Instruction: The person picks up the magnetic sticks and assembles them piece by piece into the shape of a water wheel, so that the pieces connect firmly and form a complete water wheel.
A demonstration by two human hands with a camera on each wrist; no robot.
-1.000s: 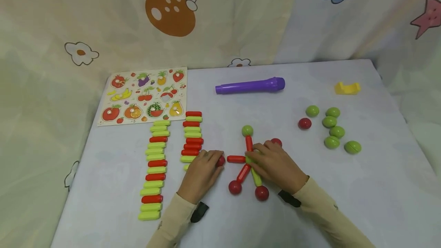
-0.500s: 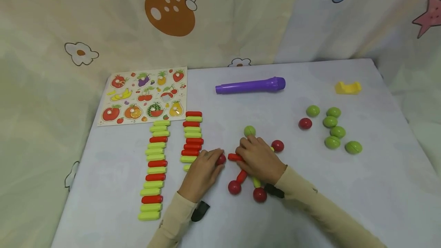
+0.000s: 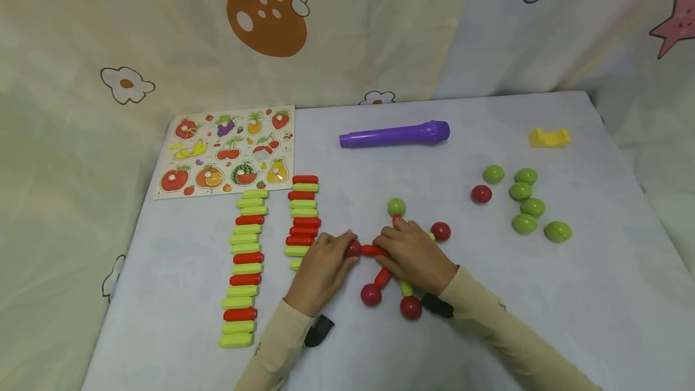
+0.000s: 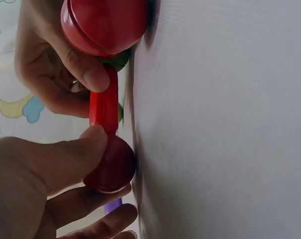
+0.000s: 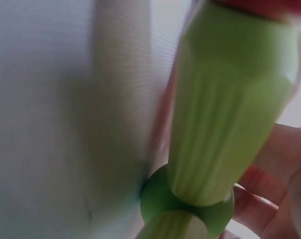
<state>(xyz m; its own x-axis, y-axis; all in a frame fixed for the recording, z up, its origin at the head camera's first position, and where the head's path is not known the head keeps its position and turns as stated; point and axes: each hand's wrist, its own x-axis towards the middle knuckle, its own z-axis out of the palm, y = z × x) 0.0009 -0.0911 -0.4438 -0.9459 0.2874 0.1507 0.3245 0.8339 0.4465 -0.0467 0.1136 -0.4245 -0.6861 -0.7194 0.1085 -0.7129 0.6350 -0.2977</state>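
Note:
Between thumb and fingers my left hand (image 3: 320,271) pinches a red ball (image 4: 113,167), which sits against the end of a red rod (image 4: 104,104). That rod is gripped near its inner end by my right hand (image 3: 418,258), thumb on one side. It belongs to a star-like figure of rods around a green center ball (image 5: 157,196), mostly hidden under the right hand in the head view. Other arms end in a green ball (image 3: 396,207) at the top and red balls, such as the lower-left ball (image 3: 371,295). A ribbed green rod (image 5: 230,109) fills the right wrist view.
Left of the hands lie two columns of red and green rods (image 3: 245,279). A fruit puzzle board (image 3: 233,152) and a purple toy microphone (image 3: 394,135) are at the back. Loose green balls (image 3: 524,224), one red ball (image 3: 481,194) and a yellow piece (image 3: 549,137) lie right.
My right hand moved left over the figure's middle and took hold of the left-pointing red rod. My left hand shifted slightly right, bringing its red ball from apart to the rod's end.

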